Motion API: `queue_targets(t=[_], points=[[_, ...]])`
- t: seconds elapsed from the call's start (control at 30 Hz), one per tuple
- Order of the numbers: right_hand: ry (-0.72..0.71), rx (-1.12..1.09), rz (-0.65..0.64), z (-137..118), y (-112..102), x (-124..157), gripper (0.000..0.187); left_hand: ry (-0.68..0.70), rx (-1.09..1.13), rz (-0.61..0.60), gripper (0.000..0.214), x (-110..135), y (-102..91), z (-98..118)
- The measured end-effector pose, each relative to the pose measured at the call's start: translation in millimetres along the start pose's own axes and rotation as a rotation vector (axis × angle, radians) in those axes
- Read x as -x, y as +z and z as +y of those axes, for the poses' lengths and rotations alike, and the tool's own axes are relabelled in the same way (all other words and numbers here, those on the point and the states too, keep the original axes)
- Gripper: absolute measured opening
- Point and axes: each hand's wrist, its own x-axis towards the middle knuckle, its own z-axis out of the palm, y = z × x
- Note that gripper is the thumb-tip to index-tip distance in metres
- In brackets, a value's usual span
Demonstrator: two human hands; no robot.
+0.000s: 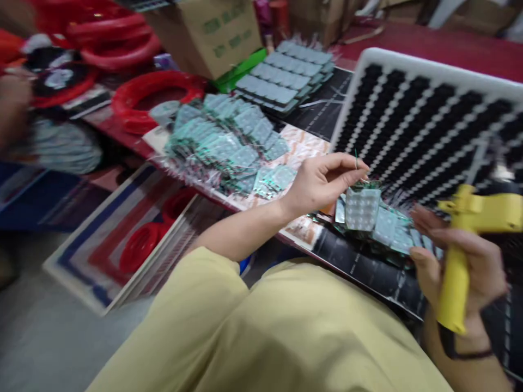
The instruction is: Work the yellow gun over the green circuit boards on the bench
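A small square circuit board [362, 208] hangs at centre right from wires pinched in the left hand [322, 182], fingers curled; the right hand [461, 261], lower right, grips a yellow glue gun [461, 256]; more boards [229, 144] heap centre frame

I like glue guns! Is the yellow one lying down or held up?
Held up: the right hand wraps the yellow plastic glue gun by its handle, off the table.

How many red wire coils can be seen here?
5 at least: two coils stacked top left, one on the table edge, one at far left, one on the floor. Others may be hidden.
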Motion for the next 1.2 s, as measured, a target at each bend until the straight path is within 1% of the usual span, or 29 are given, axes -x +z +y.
queue_targets(t=[0.03, 0.07, 0.1, 0.13, 0.2, 0.27, 0.33, 0.4, 0.53, 0.57, 0.63, 0.7, 0.73, 0.8, 0.87, 0.97, 1.0, 1.03, 1.07, 1.1, 1.17, 1.2], points=[[-0.017, -0.041, 0.013, -4, 1, 0, 0.028, -0.044, 0.084, -0.033, 0.041, 1, 18.3, -3], [-0.023, 0.030, 0.014, -7, 2, -2, 0.028, -0.081, 0.146, -0.061, 0.041, 1, 33.8, -5], [-0.061, 0.177, 0.051, -9, 2, -4, 0.025, -0.111, 0.183, -0.086, 0.040, 1, 46.6, -7], [-0.098, 0.271, 0.095, -10, 2, -6, 0.022, -0.132, 0.195, -0.112, 0.039, 0, 56.7, -7], [-0.171, 0.446, 0.131, -11, -2, -8, 0.021, -0.142, 0.151, -0.175, 0.035, -5, 71.1, -5], [-0.214, 0.512, 0.115, -9, -9, -6, 0.019, -0.111, 0.056, -0.251, 0.034, -12, 81.4, 0], [-0.238, 0.545, 0.092, -6, -16, -3, 0.017, -0.060, -0.022, -0.324, 0.036, -19, 90.4, 5], [-0.235, 0.551, 0.098, -4, -23, 1, 0.017, -0.034, -0.059, -0.357, 0.041, -26, 98.2, 4], [-0.172, 0.549, 0.176, 0, -36, 5, 0.022, -0.072, -0.096, -0.277, 0.042, -33, 105.9, -9], [-0.157, 0.548, 0.191, 1, -39, 5, 0.023, -0.087, -0.089, -0.282, 0.040, -32, 106.7, -12], [-0.132, 0.537, 0.204, 3, -44, 7, 0.023, -0.109, -0.068, -0.355, 0.037, -28, 109.0, -15], [-0.116, 0.518, 0.196, 5, -46, 8, 0.021, -0.089, -0.075, -0.421, 0.034, -22, 113.1, -12], [-0.115, 0.507, 0.188, 6, -46, 8, 0.020, -0.066, -0.092, -0.432, 0.030, -19, 115.7, -10], [-0.118, 0.498, 0.173, 6, -46, 10, 0.018, -0.037, -0.103, -0.414, 0.024, -16, 121.0, -6], [-0.109, 0.511, 0.176, 6, -46, 11, 0.016, -0.077, -0.053, -0.397, 0.026, -14, 124.8, -4], [-0.083, 0.527, 0.194, 6, -46, 12, 0.015, -0.189, 0.020, -0.384, 0.037, -14, 127.5, -6], [-0.080, 0.521, 0.199, 6, -47, 12, 0.015, -0.198, 0.024, -0.381, 0.039, -13, 128.0, -7], [-0.077, 0.514, 0.201, 6, -47, 13, 0.015, -0.179, 0.019, -0.365, 0.039, -12, 128.3, -9], [-0.073, 0.507, 0.204, 6, -47, 13, 0.015, -0.131, 0.002, -0.337, 0.038, -10, 128.3, -11], [-0.066, 0.504, 0.208, 6, -47, 13, 0.015, -0.052, -0.030, -0.300, 0.036, -8, 127.9, -13], [-0.049, 0.504, 0.218, 5, -47, 12, 0.015, 0.183, -0.152, -0.243, 0.028, -3, 124.7, -17], [-0.047, 0.505, 0.223, 5, -47, 12, 0.016, 0.323, -0.230, -0.248, 0.023, -1, 121.7, -19]])
